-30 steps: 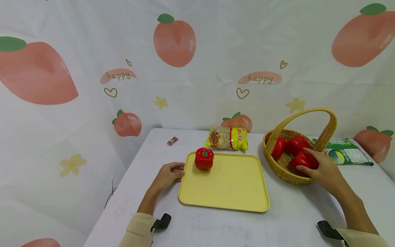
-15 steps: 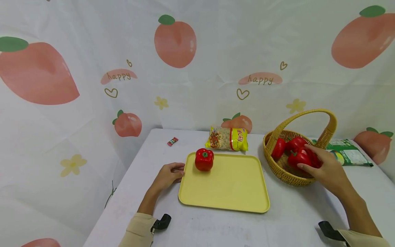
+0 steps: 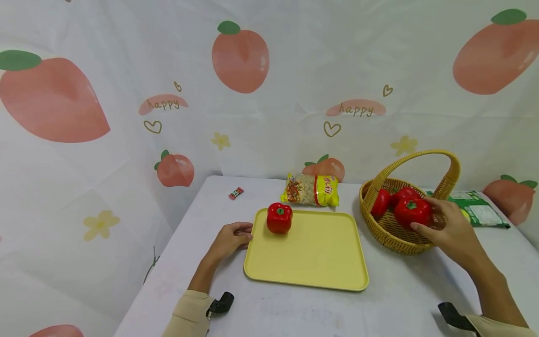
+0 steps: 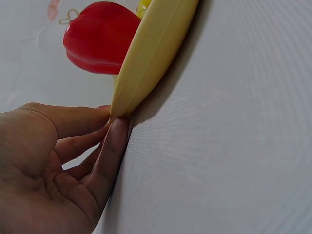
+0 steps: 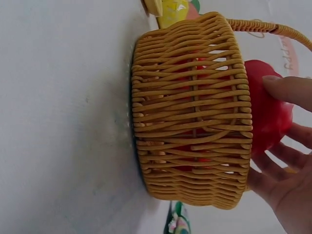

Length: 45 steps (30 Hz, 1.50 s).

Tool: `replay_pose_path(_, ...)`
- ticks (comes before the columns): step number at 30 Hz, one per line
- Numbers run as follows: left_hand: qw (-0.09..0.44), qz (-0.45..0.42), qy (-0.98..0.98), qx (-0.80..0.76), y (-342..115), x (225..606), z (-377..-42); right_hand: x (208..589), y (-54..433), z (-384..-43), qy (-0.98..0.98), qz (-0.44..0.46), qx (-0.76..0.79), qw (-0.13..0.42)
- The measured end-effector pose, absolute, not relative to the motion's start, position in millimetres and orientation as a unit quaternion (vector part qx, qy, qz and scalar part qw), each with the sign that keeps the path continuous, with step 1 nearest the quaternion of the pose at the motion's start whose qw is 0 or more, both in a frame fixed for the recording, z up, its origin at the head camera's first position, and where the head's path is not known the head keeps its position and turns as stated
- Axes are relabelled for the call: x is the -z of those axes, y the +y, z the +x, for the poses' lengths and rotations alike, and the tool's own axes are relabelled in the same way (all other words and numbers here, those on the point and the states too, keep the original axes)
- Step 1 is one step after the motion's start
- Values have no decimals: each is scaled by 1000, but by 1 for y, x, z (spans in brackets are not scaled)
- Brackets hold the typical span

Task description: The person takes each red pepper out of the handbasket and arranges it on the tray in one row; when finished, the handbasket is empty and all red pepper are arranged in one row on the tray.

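My right hand (image 3: 452, 229) grips a red bell pepper (image 3: 411, 211) over the wicker basket (image 3: 393, 242), thumb on its near side and fingers behind. In the right wrist view this pepper (image 5: 265, 109) stands above the basket's rim, its lower part hidden by the weave. More red peppers (image 3: 381, 202) lie inside the basket. On the left, my left hand (image 3: 230, 241) pinches the edge of a yellow tray (image 3: 311, 252); the left wrist view has the thumb and fingertips (image 4: 118, 131) at the tray's rim. Another red bell pepper (image 3: 279, 218) sits upright at the tray's back left.
A yellow bag of dry food (image 3: 311, 189) lies behind the tray. Farther left is a small red packet (image 3: 236, 193). Behind the basket, a green and white packet (image 3: 480, 208) lies flat. The basket's tall handle (image 3: 417, 154) arches over the peppers.
The right hand has turned the bell pepper stem-up and raised it slightly within the basket. My left hand, the tray and the pepper on it have stayed in place.
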<state>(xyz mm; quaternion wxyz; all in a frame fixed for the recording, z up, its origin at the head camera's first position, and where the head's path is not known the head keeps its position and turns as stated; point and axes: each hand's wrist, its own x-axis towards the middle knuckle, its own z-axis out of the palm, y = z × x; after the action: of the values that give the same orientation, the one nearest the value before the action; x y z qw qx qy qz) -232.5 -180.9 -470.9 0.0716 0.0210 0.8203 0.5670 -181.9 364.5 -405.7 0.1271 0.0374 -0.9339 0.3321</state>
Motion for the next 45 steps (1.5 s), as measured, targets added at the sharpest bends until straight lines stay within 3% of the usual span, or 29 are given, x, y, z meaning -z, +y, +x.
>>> replay_pose_path(12, 74, 22, 823, -563, -181, 469, -232, 402, 369, -176, -921, 42, -361, 138)
replay_pose_path(22, 78, 21, 821, -565, -183, 469, -231, 398, 360, -166, -909, 43, -399, 113)
replay_pose_path(33, 75, 19, 818, -570, -182, 470, -232, 389, 323, -158, -895, 120, -399, 160)
replay_pose_path(45, 75, 19, 819, -569, -182, 470, -232, 393, 277, -177, -887, 185, -396, 152)
